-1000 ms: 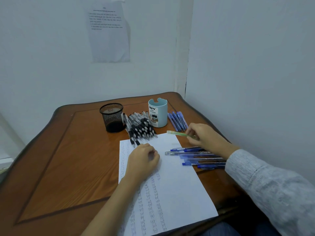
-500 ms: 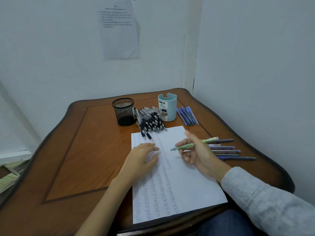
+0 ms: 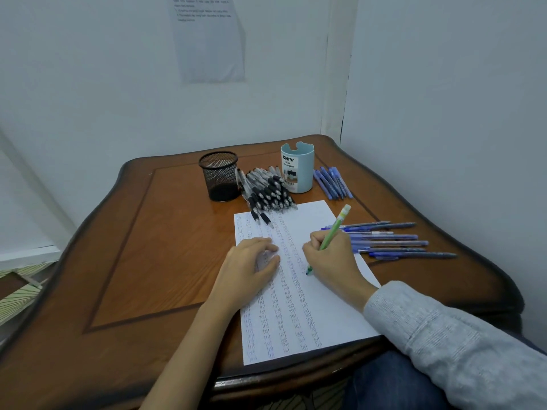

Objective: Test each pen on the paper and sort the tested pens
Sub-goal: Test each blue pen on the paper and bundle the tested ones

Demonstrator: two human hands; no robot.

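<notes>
1. The right hand (image 3: pixel 331 258) grips the green pen (image 3: pixel 333 232), its fingers (image 3: pixel 315 241) curled tight round the lower barrel. The tip sits at the paper (image 3: pixel 334 315), about mid-sheet; actual contact cannot be told.
2. The pen's long axis leans from that tip up and away, its top end over the paper's far right edge.
3. The left hand (image 3: pixel 245 267) lies flat on the paper's left half with fingers relaxed and holding nothing, seemingly pinning the sheet.
4. Judged step: the green pen is being tested and is not yet sorted.
5. One row of blue pens (image 3: pixel 390 242) lies crosswise just off the paper's right edge. A second blue bunch (image 3: pixel 331 182) lies beyond its far right corner. Black pens (image 3: pixel 266 193) overlap its far edge.
6. The right hand is nearer both blue groups, and the crosswise row is just beside it. No green group shows, so where this pen belongs cannot be told.
</notes>
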